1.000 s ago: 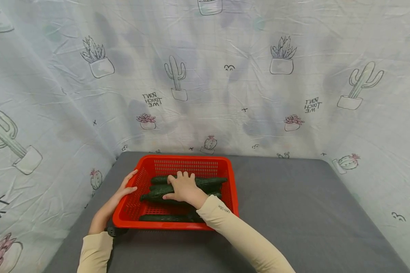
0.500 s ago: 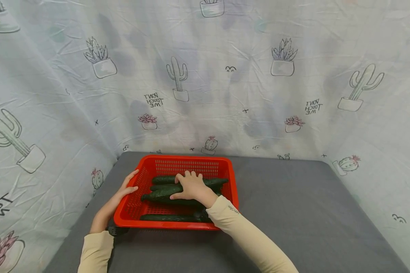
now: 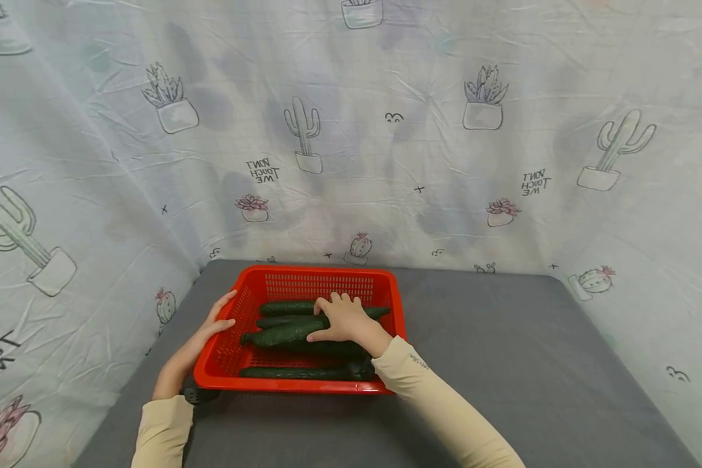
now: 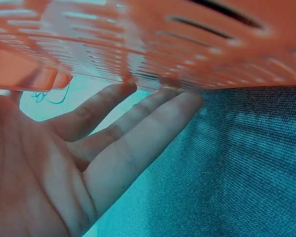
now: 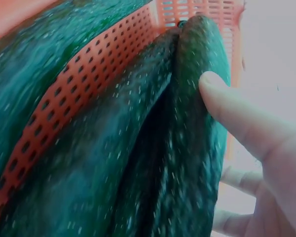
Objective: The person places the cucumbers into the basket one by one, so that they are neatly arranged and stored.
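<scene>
A red perforated plastic basket (image 3: 304,387) holds several long dark green cucumbers. My left hand (image 3: 210,328) holds the basket's left side, its thumb over the rim; in the left wrist view, extended fingers (image 4: 143,133) reach along the outer wall. My right hand (image 3: 348,320) lies over the right half of the cucumber pile, fingers spread and bent downward. In the right wrist view its thumb (image 5: 222,94) rests on the upper cucumber (image 5: 192,123), and the other fingers curve down on the far side, partly hidden. Another cucumber (image 3: 292,373) lies along the near wall.
A grey cloth-covered table (image 3: 503,364) extends to the right of the basket and in front of it. White fabric (image 3: 357,162) printed with cactus drawings hangs behind and along both sides.
My right hand has slid to the right along the cucumbers, uncovering more of their left halves. The basket, the cucumbers and my left hand stay in place.
</scene>
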Demonstrator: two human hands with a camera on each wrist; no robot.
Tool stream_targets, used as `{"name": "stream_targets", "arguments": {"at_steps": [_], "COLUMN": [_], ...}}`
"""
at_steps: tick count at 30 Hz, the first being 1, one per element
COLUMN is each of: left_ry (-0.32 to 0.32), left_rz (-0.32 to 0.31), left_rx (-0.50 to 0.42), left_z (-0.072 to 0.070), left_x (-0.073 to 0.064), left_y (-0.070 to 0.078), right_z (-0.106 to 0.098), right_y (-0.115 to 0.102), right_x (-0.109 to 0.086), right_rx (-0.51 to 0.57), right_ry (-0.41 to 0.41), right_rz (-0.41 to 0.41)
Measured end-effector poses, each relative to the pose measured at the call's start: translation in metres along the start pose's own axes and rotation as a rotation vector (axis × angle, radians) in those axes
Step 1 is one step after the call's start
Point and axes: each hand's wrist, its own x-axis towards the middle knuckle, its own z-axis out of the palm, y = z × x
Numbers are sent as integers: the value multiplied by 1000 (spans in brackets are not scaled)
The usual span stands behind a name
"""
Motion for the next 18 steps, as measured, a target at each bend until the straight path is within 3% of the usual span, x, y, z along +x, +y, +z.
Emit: {"name": "stream_targets", "arguments": {"at_steps": [5,13,18], "left_ry": [-5,-3,11], "left_rz": [-26,-55,-57], "left_rx": [67,89,246], "left_z": [-2,-5,-8], "left_x": [-2,-2,1], "left_y": [-1,0,1], "right_z": [-3,-3,-5], "right_y": [8,21,31], "right_x": [-7,-16,-21], "right_rx": [-9,-43,-24], "right_ry": [-19,-53,-24], "right_rz": [-16,-59,-56]}}
